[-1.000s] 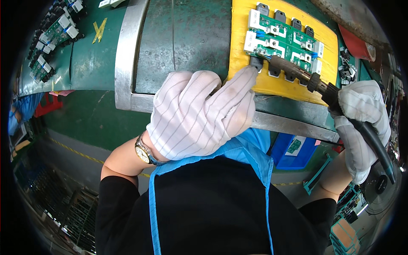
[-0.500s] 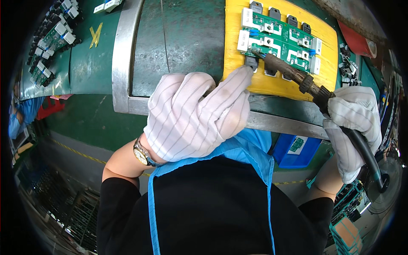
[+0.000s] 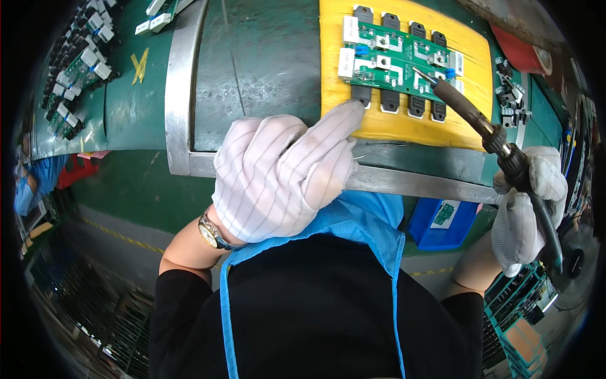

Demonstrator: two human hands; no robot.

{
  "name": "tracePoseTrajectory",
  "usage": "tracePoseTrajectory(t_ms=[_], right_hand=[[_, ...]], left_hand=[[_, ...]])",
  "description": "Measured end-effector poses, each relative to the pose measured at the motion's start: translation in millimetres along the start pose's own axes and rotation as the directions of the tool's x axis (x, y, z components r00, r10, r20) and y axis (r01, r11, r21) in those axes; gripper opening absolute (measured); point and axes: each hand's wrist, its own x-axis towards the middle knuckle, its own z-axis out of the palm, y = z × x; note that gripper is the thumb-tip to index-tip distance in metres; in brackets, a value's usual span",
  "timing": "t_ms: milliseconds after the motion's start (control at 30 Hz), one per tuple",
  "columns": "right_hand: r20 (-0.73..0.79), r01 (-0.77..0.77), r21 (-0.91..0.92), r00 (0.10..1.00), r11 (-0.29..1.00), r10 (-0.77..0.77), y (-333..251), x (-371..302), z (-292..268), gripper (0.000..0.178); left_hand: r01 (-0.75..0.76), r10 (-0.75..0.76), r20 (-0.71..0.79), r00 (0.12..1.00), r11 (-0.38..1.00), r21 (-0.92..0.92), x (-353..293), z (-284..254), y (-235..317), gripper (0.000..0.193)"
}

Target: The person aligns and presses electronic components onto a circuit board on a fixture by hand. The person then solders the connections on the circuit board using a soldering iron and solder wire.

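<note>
A green circuit board (image 3: 404,61) with white blocks, blue parts and black tabbed components along both long edges lies on a yellow pad (image 3: 467,120). My right hand (image 3: 536,189), in a striped white glove, is closed around the handle of a soldering iron (image 3: 470,114). The iron slants up-left, its tip over the board's right half; contact cannot be made out. My left hand (image 3: 284,174), also gloved, has its index finger stretched to the black component (image 3: 361,95) at the board's near left corner. Its other fingers are curled; a thin wire end shows beside them.
Metal edging (image 3: 423,184) frames the bench's near side. Several finished-looking boards (image 3: 79,69) sit far left, near a yellow tape cross (image 3: 140,66). Loose components (image 3: 512,95) and a red tape roll (image 3: 521,50) lie right. A blue bin (image 3: 442,224) stands below the bench edge.
The iron's tip has moved right, from the board's near left corner to its right half, and my right hand has drawn back slightly. My left index finger stays near the same corner component.
</note>
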Motion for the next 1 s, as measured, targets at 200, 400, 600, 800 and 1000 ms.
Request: tracePoseTrajectory(t_ms=[200, 400, 600, 800, 1000], right_hand=[[-0.356, -0.135, -0.293, 0.934, 0.946, 0.023, 10, -21, 18, 0.055], [-0.478, -0.313, -0.05, 0.841, 0.948, 0.252, 10, -35, 46, 0.062], [-0.514, -0.158, -0.074, 0.852, 0.985, 0.098, 15, -42, 60, 0.059], [-0.607, -0.129, 0.207, 0.761, 0.97, 0.231, 16, -49, 67, 0.053], [-0.675, -0.149, 0.376, 0.633, 0.915, 0.38, 14, -41, 75, 0.053]], left_hand=[[0.023, -0.022, 0.062, 0.998, 1.0, -0.011, 3, -4, 2, 0.02], [0.058, -0.053, 0.065, 0.996, 0.996, -0.073, 6, -12, 2, 0.027], [0.183, -0.184, -0.046, 0.982, 0.983, -0.017, 14, -31, 1, 0.029], [0.106, -0.084, 0.123, 0.989, 0.976, -0.189, 24, -40, -10, 0.024], [0.022, -0.005, 0.112, 0.994, 0.988, -0.152, 20, -4, 12, 0.027]])
